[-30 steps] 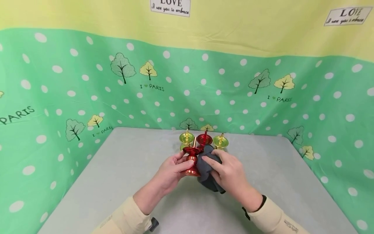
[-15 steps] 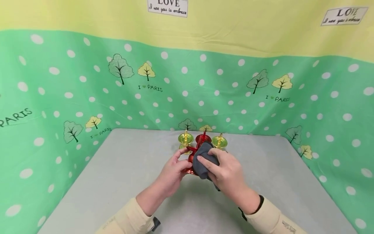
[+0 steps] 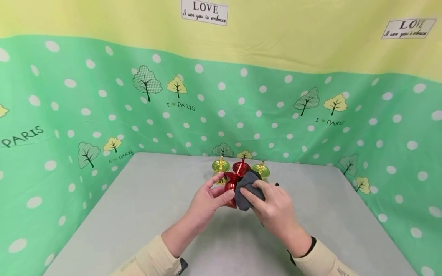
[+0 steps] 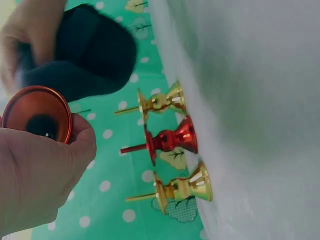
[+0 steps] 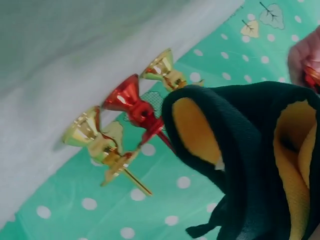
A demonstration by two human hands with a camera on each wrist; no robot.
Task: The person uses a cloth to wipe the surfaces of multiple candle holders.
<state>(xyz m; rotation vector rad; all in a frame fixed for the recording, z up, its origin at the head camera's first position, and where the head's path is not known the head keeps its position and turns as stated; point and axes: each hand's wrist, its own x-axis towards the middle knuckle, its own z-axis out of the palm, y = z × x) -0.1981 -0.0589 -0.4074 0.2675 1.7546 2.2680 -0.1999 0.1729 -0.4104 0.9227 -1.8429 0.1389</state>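
My left hand [image 3: 203,201] grips a shiny red candlestick [image 3: 230,186] by its waist, fingers behind and thumb in front. In the left wrist view the hollow base [image 4: 35,107] of this candlestick faces the camera. A bunched dark grey cloth [image 3: 246,193] is held by my right hand [image 3: 276,203] against the candlestick's right side, hiding part of it. In the right wrist view the folds of the cloth [image 5: 245,135] show a yellow-orange inner face. Both hands are above the table's middle.
Behind the hands, a gold candlestick [image 4: 165,101], a red one [image 4: 172,141] and another gold one [image 4: 185,187] stand in a row on the grey table [image 3: 145,207]. A green and yellow printed curtain [image 3: 193,126] surrounds the table's back and sides.
The cloth moved left across the front of the red candlestick, then back a little to the right. The candlestick, upright before, now leans slightly. My left hand keeps its grip.
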